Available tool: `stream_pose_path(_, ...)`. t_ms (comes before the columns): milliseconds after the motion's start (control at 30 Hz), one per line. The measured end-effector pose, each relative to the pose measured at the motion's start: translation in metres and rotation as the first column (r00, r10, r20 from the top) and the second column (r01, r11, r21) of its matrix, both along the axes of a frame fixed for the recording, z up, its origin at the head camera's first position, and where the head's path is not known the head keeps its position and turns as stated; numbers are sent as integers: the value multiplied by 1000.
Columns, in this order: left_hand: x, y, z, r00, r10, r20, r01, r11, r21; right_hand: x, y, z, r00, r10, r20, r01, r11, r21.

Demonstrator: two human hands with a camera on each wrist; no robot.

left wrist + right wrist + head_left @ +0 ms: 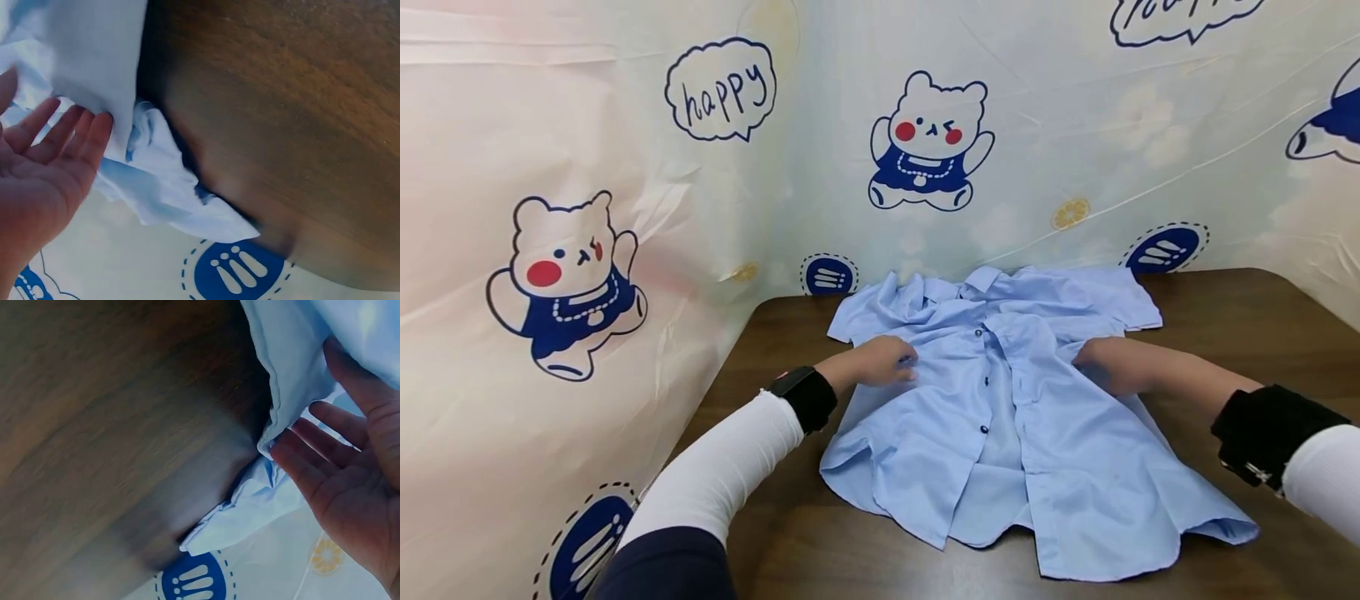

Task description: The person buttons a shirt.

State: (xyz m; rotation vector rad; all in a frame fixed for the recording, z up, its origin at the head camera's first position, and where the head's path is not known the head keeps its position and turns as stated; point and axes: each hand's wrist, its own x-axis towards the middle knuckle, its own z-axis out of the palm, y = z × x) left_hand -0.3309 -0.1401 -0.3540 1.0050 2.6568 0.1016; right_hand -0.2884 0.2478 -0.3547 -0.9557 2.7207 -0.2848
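Observation:
A light blue short-sleeved button shirt (925,417) lies front up on the table, collar at the far side, its front placket parted below. My left hand (883,361) is over the shirt's left side; in the left wrist view its fingers (65,134) touch the cloth, with the thumb held apart. On the opposite side, my right hand (1112,365) is at the shirt's side edge below the sleeve. The right wrist view shows its fingertips (281,447) against the side edge and the thumb (350,369) touching the cloth, apart from the fingers.
Under the shirt is a dark brown wooden table (820,558) with rounded far corners. A pale curtain (1037,125) printed with cartoon bears hangs behind the table and along its left side. Both wrists wear black bands (805,398).

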Motion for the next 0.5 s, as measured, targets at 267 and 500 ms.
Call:
stream_pose_path(267,-15,-4,0,997,71,-24,-73,995,-64,-6,-6,-2,1000,14,25,-13,999,-41)
stream_pose_path(500,-13,-10,6,988,5,-156,-11,999,-40,-5,0,-1,999,-22,-40,19,998,-60)
